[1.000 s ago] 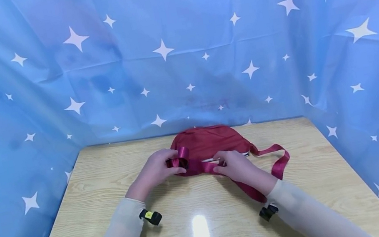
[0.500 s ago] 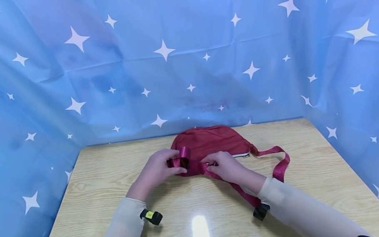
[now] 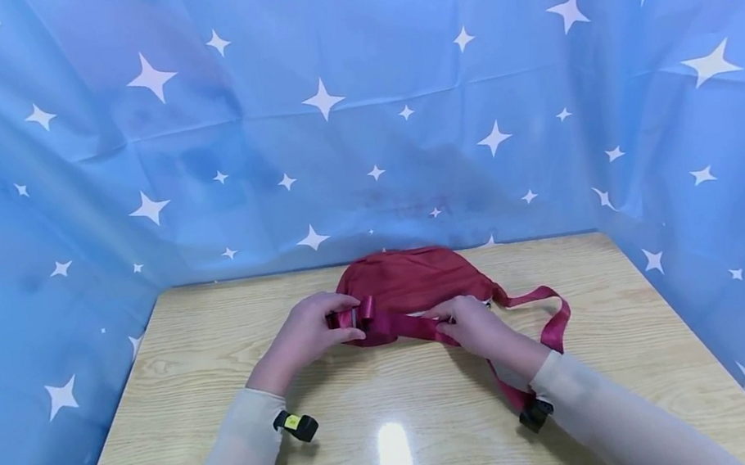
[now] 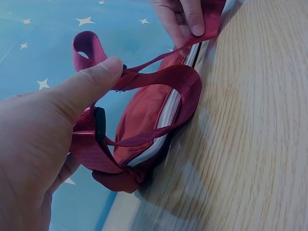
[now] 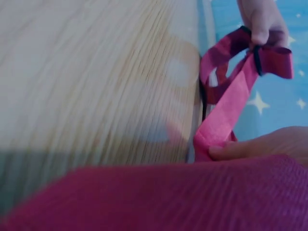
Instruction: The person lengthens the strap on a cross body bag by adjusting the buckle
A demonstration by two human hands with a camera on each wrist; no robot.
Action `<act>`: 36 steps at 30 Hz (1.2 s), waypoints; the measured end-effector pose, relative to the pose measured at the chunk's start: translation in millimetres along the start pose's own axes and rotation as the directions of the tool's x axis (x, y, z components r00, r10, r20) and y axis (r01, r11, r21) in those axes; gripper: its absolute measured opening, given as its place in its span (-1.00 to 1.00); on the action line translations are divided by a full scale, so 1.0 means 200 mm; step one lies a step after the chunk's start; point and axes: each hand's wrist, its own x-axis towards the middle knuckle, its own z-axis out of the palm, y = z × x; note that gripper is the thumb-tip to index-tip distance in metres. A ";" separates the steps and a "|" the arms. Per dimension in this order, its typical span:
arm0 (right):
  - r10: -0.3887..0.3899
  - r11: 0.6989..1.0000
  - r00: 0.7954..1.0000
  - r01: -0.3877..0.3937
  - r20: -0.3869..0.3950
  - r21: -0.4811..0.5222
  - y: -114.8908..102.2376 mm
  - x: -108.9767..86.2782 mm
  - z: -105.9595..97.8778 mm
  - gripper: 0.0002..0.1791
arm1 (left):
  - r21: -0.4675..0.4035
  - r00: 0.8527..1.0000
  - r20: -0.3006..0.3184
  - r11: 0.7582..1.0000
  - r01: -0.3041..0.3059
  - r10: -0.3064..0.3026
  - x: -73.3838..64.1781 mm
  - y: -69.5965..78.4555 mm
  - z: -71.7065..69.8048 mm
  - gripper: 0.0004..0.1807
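Note:
A red waist bag [image 3: 411, 280] lies at the back of the table, its white zipper [image 4: 168, 108] facing the near side. Its magenta webbing strap [image 3: 413, 327] runs between the two hands. At the bag's left end, my left hand [image 3: 303, 329] pinches the strap beside a black strap slider [image 4: 100, 122]; a short loop of webbing [image 4: 89, 45] stands up past the thumb. Further right, my right hand [image 3: 473, 324] pinches the strap between thumb and fingers in front of the bag. Close to the right wrist view, a broad stretch of webbing hides part of that hand.
The rest of the strap curls out over the wooden table [image 3: 293, 462] to the right of the bag and passes under the right forearm. A blue star-patterned curtain [image 3: 328, 149] stands close behind the bag and along both sides.
My right hand first slid left along the strap, then drew back right with the webbing, straightening it. The upright loop at my left hand shrank. The left hand stayed nearly still.

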 end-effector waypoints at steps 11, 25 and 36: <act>-0.018 1.000 1.000 0.018 0.016 -0.011 0.10 -0.02 -0.03 -0.72 | 0.003 1.000 0.000 1.000 -0.012 0.012 0.01 0.00 0.01 -0.39; -0.084 0.983 0.995 0.073 0.061 0.166 -0.20 0.12 0.05 -0.64 | -0.021 1.000 -0.011 0.999 -0.027 0.027 0.02 0.02 0.02 -0.40; -0.072 0.978 0.997 0.070 0.002 0.197 -0.20 0.10 0.04 -0.69 | -0.007 1.000 -0.012 1.000 -0.001 0.000 0.00 0.01 0.00 -0.39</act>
